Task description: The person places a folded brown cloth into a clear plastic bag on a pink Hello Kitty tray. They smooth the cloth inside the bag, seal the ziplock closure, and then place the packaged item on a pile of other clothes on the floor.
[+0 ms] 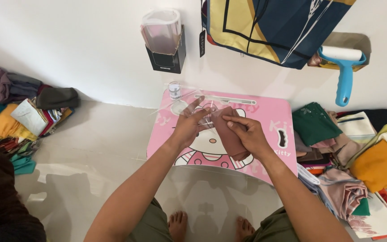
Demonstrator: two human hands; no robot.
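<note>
A folded brown-mauve cloth [229, 140] lies on a small pink lap table [272, 117] with a cartoon cat print. My right hand [246, 132] presses on the cloth with its fingers curled over it. My left hand [189, 124] holds a clear plastic bag [189, 101] at the cloth's left end, fingers spread. The bag's thin film reaches toward the table's far edge and is hard to make out.
Piles of folded cloths lie on the floor at the left [19, 118] and right [359, 152]. A black wall box with clear bags [164, 42], a hanging patterned bag [274, 27] and a blue lint roller [345, 71] are on the wall. My bare feet [178, 224] rest below the table.
</note>
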